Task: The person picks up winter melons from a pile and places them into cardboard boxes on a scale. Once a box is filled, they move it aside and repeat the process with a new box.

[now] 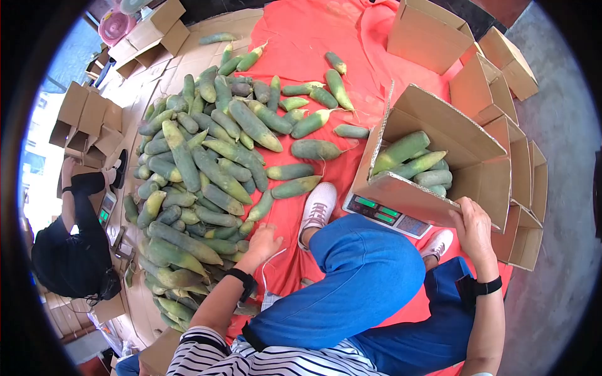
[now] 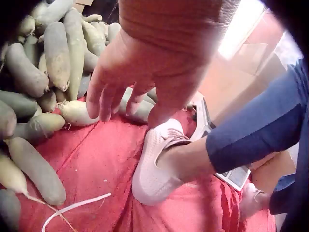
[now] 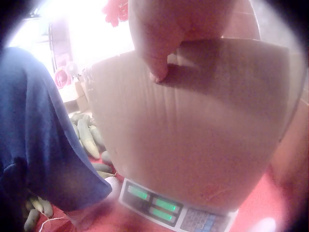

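Green radishes [image 1: 179, 153] lie heaped on the left; more sit inside an open cardboard box [image 1: 407, 195] on a scale [image 1: 411, 227], to the right on red cloth [image 1: 301, 31]. A person's left hand [image 1: 262, 245] is beside the heap's near right edge, fingers loosely bent and slightly apart, pinching nothing. The right hand [image 1: 475, 227] grips the box's near wall at its top edge; how far apart its fingers are, I cannot tell. The radishes look firm, weighty and smooth, perhaps slippery; best held round the thick middle, since thin root tips could snap. The cardboard seems light and fairly stiff, but its wall may bend; a loaded box wants support underneath.
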A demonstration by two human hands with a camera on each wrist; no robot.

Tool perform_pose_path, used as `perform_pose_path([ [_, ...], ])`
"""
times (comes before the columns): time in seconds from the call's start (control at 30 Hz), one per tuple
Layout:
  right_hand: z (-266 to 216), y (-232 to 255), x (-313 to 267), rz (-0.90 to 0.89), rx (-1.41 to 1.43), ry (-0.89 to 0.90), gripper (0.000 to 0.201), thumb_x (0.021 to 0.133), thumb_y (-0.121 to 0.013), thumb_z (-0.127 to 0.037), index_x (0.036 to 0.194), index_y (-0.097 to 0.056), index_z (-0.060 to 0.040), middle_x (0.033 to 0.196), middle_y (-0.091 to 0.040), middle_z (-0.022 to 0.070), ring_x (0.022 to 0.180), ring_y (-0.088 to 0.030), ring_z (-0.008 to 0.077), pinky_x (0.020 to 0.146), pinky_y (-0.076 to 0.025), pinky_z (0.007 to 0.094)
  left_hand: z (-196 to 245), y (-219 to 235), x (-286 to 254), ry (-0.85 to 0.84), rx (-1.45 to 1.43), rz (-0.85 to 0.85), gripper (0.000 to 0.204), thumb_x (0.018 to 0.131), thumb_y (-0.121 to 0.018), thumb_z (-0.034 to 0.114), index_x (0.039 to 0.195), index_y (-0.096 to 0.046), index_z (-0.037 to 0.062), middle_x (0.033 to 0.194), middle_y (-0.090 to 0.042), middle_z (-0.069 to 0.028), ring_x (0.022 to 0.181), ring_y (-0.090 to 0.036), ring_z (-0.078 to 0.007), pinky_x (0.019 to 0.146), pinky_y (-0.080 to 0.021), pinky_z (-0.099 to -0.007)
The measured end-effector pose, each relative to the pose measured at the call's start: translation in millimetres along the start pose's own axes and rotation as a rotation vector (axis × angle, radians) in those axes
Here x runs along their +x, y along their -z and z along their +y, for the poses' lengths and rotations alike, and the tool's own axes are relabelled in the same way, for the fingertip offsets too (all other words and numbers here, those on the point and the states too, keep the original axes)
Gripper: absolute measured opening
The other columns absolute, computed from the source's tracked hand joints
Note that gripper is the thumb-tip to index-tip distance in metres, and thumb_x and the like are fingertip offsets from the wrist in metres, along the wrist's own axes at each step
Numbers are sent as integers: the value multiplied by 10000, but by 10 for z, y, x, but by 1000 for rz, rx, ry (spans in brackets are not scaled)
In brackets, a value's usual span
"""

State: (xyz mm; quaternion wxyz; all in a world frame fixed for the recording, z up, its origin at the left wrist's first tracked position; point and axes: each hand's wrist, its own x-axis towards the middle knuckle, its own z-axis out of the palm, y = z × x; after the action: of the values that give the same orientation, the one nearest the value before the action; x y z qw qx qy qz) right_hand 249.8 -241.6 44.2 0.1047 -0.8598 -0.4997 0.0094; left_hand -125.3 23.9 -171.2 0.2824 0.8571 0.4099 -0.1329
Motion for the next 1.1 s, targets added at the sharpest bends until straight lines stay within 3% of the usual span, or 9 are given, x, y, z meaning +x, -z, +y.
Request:
perform_pose_path([
  [0.27, -19, 18, 18, -5, 24, -18, 147, 807, -628, -102, 887, -538, -18, 803, -578, 164, 780, -584, 357, 688, -464, 437, 25, -80, 987, -60, 138, 349, 563, 745, -716, 189, 1240, -487, 53, 1329, -474, -166, 1229, -450, -319, 977, -416, -453],
  [0.5, -25, 29, 60, -18, 3, -25, 146, 798, -639, -117, 850, -540, -24, 790, -580, 147, 780, -583, 341, 698, -465, 433, 148, -222, 1443, 105, 320, 92, 649, 729, -751, 225, 1283, -448, 72, 1289, -499, -138, 1201, -468, -299, 967, -414, -460],
  [0.67, -4, 8, 54, 0, -3, 1, 148, 798, -642, -133, 833, -541, -31, 785, -586, 136, 774, -590, 318, 698, -473, 422, 85, -351, 1325, 43, 326, -14, 619, 670, -790, 341, 1152, -540, 44, 1176, -566, -170, 1121, -529, -316, 925, -447, -442],
  [0.77, 5, 12, 34, 8, -6, -9, 153, 790, -648, -141, 827, -541, -37, 779, -587, 132, 774, -592, 307, 699, -474, 417, -202, -500, 1254, 102, 141, 14, 565, 671, -780, 380, 1075, -596, 30, 1051, -628, -149, 986, -613, -269, 814, -508, -397],
  [0.83, 18, 6, 23, 9, -8, 13, 156, 787, -649, -140, 826, -537, -38, 776, -584, 129, 774, -595, 303, 695, -474, 413, -411, -505, 1260, 171, -459, -354, 517, 706, -763, 400, 1046, -624, 37, 946, -660, -80, 846, -647, -183, 678, -529, -338],
  [0.9, 39, 1, 12, 33, -24, 22, 170, 785, -650, -145, 810, -520, -39, 780, -583, 127, 776, -596, 301, 697, -473, 409, -104, -157, 796, 427, -826, -317, 451, 755, -746, 379, 1041, -636, 48, 892, -662, -8, 784, -631, -121, 611, -509, -287],
  [0.97, 77, -32, -8, 13, 18, 42, 160, 810, -627, -142, 845, -521, -27, 776, -571, 136, 792, -586, 324, 710, -468, 423, -208, -22, 548, 383, -1059, -354, 375, 806, -713, 323, 1059, -626, 60, 929, -658, 0, 800, -625, -114, 610, -500, -293],
  [1.03, 101, -56, -25, 37, 8, 35, 173, 805, -634, -145, 831, -509, -29, 768, -568, 128, 780, -585, 315, 705, -470, 420, 42, 340, 184, 309, -1181, -195, 344, 831, -688, 236, 1097, -600, 36, 982, -649, -24, 855, -614, -120, 694, -500, -292],
  [1.1, 110, -77, -32, 56, 36, 60, 172, 801, -637, -139, 818, -504, -31, 769, -570, 123, 773, -583, 310, 701, -471, 417, 243, 676, -1, 24, -1181, -22, 389, 826, -676, 180, 1155, -558, 8, 1039, -626, -51, 943, -590, -132, 823, -474, -291],
])
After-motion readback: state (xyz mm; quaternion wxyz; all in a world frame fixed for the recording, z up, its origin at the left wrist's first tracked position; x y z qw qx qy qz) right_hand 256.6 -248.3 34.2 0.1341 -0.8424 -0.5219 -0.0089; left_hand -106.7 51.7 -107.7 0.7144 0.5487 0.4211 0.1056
